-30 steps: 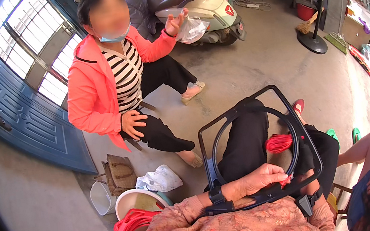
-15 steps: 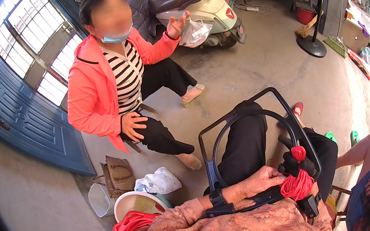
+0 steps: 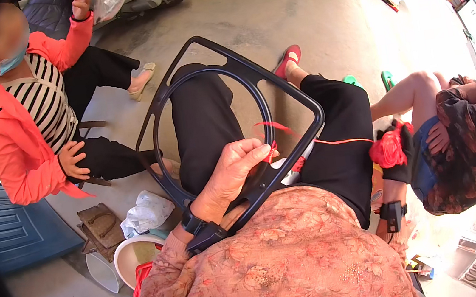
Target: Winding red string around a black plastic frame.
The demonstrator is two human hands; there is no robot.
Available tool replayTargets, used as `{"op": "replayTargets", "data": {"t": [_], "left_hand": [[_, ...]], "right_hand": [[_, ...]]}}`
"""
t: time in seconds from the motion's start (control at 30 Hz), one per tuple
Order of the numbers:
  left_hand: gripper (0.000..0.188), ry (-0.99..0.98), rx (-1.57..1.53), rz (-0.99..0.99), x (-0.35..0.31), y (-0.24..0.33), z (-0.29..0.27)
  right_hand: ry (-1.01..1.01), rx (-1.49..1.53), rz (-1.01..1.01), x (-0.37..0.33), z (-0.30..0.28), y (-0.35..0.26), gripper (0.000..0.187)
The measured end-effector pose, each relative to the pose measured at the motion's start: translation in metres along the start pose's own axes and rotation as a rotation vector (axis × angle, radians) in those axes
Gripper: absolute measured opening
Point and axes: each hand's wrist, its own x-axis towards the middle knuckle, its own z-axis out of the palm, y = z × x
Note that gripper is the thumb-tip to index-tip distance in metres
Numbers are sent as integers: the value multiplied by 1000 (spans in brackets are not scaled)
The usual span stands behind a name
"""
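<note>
A dark plastic frame (image 3: 238, 70), squarish outside with a round ring inside, rests across my lap. My left hand (image 3: 231, 167) is closed at the ring's near right side, thumb and fingers pinching a red cord (image 3: 272, 150) against it. A loose red end sticks up past the thumb. From there a strand runs taut to the right, over the frame's outer bar. My right hand (image 3: 402, 157), in a black glove, is held out to the right, closed round a bundle of red cord (image 3: 387, 150). Its fingers are partly hidden by the bundle.
A person in a pink jacket (image 3: 21, 171) sits at the left, one hand raised. Another person (image 3: 465, 136) sits close by my right hand. A pale basin (image 3: 125, 262), a white plastic bag (image 3: 147, 211) and a brown handbag (image 3: 102, 223) stand on the floor at lower left.
My right hand has moved away to the right with the bundle, drawing a strand out taut. My left hand now pinches cord at the ring. The view has shifted right and downward.
</note>
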Motion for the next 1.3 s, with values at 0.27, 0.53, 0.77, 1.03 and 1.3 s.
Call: {"op": "replayTargets", "data": {"t": [0.27,0.53,0.77,1.03,1.3], "left_hand": [[16,3,58,-20,4,-7,-3],[9,2,29,-11,5,-7,3],[19,29,-49,55,5,-7,5],[24,-33,-141,24,6,-8,2],[21,-16,-156,44,7,-10,4]], "right_hand": [[124,-105,-117,-14,-40,-21,17],[-485,-373,426,-23,154,67,33],[-534,-139,644,-26,178,89,21],[-795,-346,611,-22,175,87,19],[-846,-581,521,-15,154,86,25]]}}
